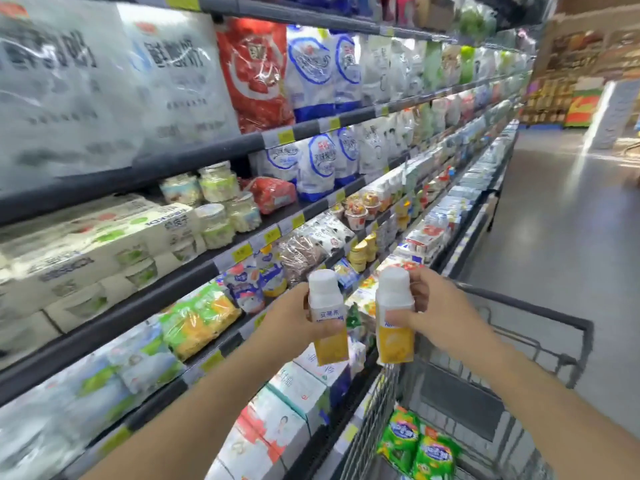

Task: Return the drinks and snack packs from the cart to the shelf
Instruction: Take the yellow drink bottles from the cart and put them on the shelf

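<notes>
I hold two white-and-yellow drink bottles with white caps upright in front of the dairy shelf. My left hand [294,322] is shut on the left bottle [327,317]. My right hand [438,311] grips the right bottle [394,315] by its upper half. Both bottles hover side by side over the shelf edge and the cart's near-left corner. The wire cart [540,327] stands at the lower right, and green snack packs [420,445] lie in its basket.
Tiered refrigerated shelves [214,268] run along the left, packed with milk bags, yoghurt cups, cartons and wrapped packs. Boxed milk cartons [298,393] fill the lowest row beside the cart. Grey aisle floor [561,209] stretches to the right.
</notes>
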Demonstrator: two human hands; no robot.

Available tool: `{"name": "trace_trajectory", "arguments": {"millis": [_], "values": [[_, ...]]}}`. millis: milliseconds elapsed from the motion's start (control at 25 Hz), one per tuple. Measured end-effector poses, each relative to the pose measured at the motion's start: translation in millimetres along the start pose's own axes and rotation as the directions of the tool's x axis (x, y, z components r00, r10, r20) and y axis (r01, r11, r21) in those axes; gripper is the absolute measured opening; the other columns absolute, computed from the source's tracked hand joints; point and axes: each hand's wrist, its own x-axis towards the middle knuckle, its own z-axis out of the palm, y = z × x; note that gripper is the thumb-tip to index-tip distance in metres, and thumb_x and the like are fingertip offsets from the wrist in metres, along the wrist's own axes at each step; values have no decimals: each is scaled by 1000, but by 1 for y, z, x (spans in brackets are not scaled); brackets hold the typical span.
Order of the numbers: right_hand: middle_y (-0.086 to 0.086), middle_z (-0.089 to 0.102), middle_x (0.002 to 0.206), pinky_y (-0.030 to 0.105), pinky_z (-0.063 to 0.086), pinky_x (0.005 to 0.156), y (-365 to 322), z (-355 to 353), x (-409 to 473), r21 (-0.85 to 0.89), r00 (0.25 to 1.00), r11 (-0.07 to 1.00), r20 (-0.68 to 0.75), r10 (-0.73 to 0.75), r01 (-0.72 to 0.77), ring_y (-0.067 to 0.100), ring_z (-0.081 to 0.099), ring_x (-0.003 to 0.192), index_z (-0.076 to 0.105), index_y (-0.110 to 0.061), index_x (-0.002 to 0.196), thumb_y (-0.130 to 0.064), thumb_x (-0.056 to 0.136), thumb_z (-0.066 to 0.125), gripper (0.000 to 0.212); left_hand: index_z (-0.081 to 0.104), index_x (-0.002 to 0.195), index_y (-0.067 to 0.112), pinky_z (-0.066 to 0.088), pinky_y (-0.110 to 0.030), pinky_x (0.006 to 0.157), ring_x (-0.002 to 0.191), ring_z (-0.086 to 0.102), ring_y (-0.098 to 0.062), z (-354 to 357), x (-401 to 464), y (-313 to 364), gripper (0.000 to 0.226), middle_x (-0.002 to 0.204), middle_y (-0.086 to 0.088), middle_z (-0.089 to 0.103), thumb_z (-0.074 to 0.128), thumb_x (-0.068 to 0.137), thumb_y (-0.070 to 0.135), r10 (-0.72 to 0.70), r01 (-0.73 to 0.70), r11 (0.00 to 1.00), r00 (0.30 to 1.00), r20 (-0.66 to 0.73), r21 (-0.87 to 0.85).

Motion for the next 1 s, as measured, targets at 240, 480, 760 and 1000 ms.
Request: {"name": "trace_trajectory", "arguments": {"millis": [240, 480, 760, 1000], "values": [[-7, 71, 104, 28, 56, 78, -75, 105, -37, 88, 916, 976, 338, -218, 200, 11, 69, 94, 58, -23, 110, -15, 69, 88, 51, 58, 106, 36, 56, -32, 74, 89, 69, -12, -84, -157, -15, 43, 103, 10, 70, 85, 74, 24, -170, 191, 982, 890, -423, 7], [-5, 73, 103, 43, 58, 86, -176, 248, -125, 188, 716, 914, 572, -399, 360, 14, 71, 92, 60, -23, 102, -21, 64, 89, 48, 62, 112, 23, 58, -43, 82, 92, 67, -17, -173, -353, -37, 45, 107, 1, 70, 85, 74, 25, -317, 357, 929, 639, -701, -94], [-6, 71, 105, 41, 55, 88, -292, 430, -283, 290, 462, 832, 723, -514, 473, 15, 68, 95, 60, -23, 104, -25, 66, 91, 49, 60, 114, 24, 57, -37, 83, 92, 66, -13, -267, -594, -71, 45, 107, 5, 69, 84, 76, 28, -352, 457, 875, 380, -855, -157], [-6, 70, 103, 38, 55, 86, -369, 564, -415, 394, 349, 802, 749, -563, 449, 14, 68, 97, 60, -23, 104, -23, 67, 90, 47, 57, 116, 28, 54, -28, 81, 95, 67, -9, -339, -768, -114, 48, 106, 9, 69, 84, 76, 26, -377, 490, 845, 263, -888, -214]]}}
